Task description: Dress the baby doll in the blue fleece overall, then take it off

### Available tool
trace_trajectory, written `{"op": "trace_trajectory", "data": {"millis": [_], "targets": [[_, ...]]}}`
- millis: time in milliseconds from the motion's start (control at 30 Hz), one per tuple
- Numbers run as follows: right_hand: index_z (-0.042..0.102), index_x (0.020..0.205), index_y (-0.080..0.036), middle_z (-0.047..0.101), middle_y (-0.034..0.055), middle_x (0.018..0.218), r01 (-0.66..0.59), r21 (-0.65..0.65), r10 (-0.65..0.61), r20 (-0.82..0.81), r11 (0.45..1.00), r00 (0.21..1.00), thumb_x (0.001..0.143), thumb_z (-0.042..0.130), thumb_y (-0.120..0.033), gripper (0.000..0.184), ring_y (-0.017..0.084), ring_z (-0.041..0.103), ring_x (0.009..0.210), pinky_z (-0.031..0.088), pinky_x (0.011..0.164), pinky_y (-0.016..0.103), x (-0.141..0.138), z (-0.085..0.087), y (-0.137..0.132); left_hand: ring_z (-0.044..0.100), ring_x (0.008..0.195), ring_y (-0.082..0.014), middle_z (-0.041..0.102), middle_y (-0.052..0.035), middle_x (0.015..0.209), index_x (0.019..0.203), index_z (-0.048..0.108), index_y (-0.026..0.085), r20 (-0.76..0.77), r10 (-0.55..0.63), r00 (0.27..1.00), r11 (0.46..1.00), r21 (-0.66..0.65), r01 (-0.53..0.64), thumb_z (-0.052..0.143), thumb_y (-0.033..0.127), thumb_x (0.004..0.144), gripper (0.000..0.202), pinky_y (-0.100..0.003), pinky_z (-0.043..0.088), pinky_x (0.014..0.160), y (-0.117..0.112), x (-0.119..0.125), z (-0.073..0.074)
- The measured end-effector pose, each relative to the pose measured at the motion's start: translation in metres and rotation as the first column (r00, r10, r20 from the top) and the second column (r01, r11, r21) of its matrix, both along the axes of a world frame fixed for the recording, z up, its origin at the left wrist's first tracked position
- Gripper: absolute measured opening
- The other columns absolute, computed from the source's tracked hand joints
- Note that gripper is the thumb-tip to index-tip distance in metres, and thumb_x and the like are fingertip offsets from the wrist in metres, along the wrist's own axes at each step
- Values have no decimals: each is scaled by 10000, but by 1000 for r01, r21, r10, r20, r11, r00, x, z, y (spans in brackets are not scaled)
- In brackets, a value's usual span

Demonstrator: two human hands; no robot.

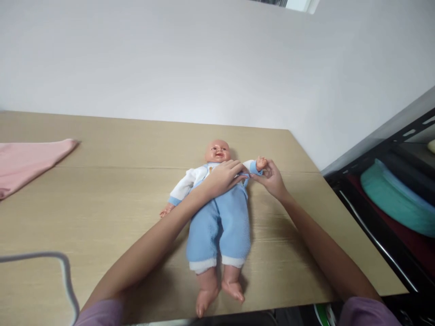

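A baby doll (219, 222) lies on its back on the table, head away from me and bare feet toward me. It wears light blue fleece overalls (234, 217) over a white top with blue cuffs. My left hand (226, 175) reaches across its chest, fingers closed at the edge of the overalls near the doll's arm on the right. There, my right hand (273, 182) pinches beside the sleeve cuff (255, 168), close to the doll's small hand (261, 162). My fingers partly hide the fabric between them. The doll's other arm (181, 188) lies out to the left.
The wooden table (118, 203) meets a white wall at its back. A pink cloth (34, 163) lies at the left, and a grey cable (64, 267) curves at the near left. Beyond the right edge stands a black rack (380, 240) holding a teal item (394, 199).
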State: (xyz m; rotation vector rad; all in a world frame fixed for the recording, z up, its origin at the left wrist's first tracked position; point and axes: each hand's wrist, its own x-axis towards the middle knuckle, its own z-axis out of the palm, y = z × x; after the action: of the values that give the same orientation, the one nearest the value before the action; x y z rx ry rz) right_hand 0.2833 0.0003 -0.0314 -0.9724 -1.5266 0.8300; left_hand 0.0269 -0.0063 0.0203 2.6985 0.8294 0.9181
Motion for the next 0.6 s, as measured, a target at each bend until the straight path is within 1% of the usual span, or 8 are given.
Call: {"op": "trace_trajectory", "data": {"millis": [133, 200, 300, 367, 433, 500, 533, 600], "targets": [[692, 1242, -297, 666, 50, 1168, -56, 163, 19, 222, 985, 975, 793, 852, -204, 485, 257, 688, 1025, 620, 922, 435, -17, -11, -10, 699, 1086, -283, 761, -139, 1178, 1232, 710, 212, 93, -116, 989, 989, 101, 106, 438, 455, 1202, 366, -419, 532, 966, -9, -8, 2], [712, 1229, -297, 639, 69, 1187, -85, 246, 3, 314, 966, 949, 783, 790, -144, 478, 281, 659, 1047, 613, 915, 457, -20, -14, -19, 703, 1088, -277, 769, -132, 1168, 1198, 725, 227, 158, -164, 974, 985, 82, 153, 479, 454, 1193, 335, -427, 533, 979, -10, -9, 3], [721, 1226, -297, 623, 99, 1235, -138, 275, 31, 363, 952, 931, 822, 760, -164, 427, 328, 637, 1162, 586, 1039, 538, -20, -11, -33, 711, 1030, -255, 763, -103, 1096, 1113, 709, 226, 339, -170, 925, 972, -98, 215, 590, 462, 1148, 267, -411, 552, 961, -5, -8, 3], [743, 1214, -301, 620, 112, 1294, -180, 241, 85, 357, 954, 930, 887, 764, -247, 333, 356, 612, 1281, 526, 1162, 593, -20, -7, -41, 708, 992, -242, 751, -83, 1061, 1070, 683, 218, 434, -99, 895, 946, -238, 220, 651, 461, 1109, 248, -392, 557, 930, 2, -7, 1], [774, 1183, -309, 627, 106, 1329, -199, 178, 142, 289, 964, 947, 935, 769, -361, 254, 365, 584, 1361, 460, 1243, 607, -23, -4, -46, 693, 981, -244, 739, -72, 1047, 1051, 663, 217, 433, -13, 901, 932, -321, 168, 674, 470, 1077, 255, -389, 546, 910, 8, -5, -3], [786, 1103, -310, 660, 85, 1285, -203, 64, 194, 120, 977, 974, 962, 759, -468, 213, 342, 608, 1330, 465, 1240, 570, -28, -4, -48, 670, 964, -251, 722, -63, 1014, 1019, 639, 223, 359, 59, 931, 937, -341, 72, 665, 498, 1060, 279, -393, 525, 888, 12, -3, -7], [771, 1039, -305, 681, 72, 1216, -195, -15, 195, -3, 981, 981, 965, 752, -512, 221, 322, 639, 1261, 497, 1201, 540, -31, -6, -48, 658, 946, -253, 710, -58, 989, 995, 619, 229, 314, 91, 945, 941, -337, 21, 653, 519, 1057, 299, -394, 514, 871, 13, -2, -9], [699, 934, -294, 690, 41, 1037, -163, -177, 121, -224, 971, 967, 959, 737, -582, 292, 273, 673, 1053, 570, 1051, 469, -38, -11, -45, 641, 904, -253, 687, -47, 940, 962, 582, 239, 232, 139, 963, 944, -324, -59, 614, 554, 1069, 334, -393, 490, 833, 12, -1, -13]]}}
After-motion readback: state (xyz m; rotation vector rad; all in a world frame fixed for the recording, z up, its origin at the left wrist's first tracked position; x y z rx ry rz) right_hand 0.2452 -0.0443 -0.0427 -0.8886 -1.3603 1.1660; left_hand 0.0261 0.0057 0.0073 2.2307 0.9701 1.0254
